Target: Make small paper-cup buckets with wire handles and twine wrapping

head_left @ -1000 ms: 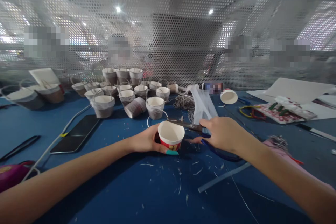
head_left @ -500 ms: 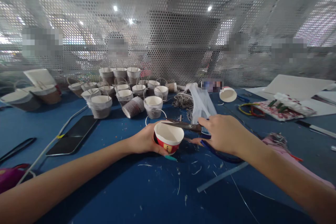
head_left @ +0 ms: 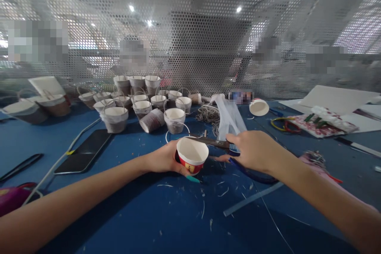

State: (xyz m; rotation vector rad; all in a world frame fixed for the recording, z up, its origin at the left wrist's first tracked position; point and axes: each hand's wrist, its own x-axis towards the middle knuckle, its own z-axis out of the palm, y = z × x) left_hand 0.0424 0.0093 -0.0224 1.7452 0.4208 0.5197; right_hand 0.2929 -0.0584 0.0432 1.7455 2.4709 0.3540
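My left hand is wrapped round a red paper cup with a white inside, its mouth tilted upward. A teal tip shows at the thumb's end. My right hand grips a pair of scissors with dark blades and blue handles. The blades point left across the far side of the cup's rim; whether they touch it I cannot tell. Just beyond the cup stands a small wrapped bucket with a white loop handle. Thin white scraps lie on the blue table below the hands.
Several wrapped buckets crowd the back left. A black phone and a white cable lie to the left. A white plastic bag, tangled twine and another cup are behind my right hand. A perforated metal screen closes the back.
The view has shifted slightly. Both hands keep their hold on the cup and the scissors, with hardly any movement; the cup is turned very slightly.
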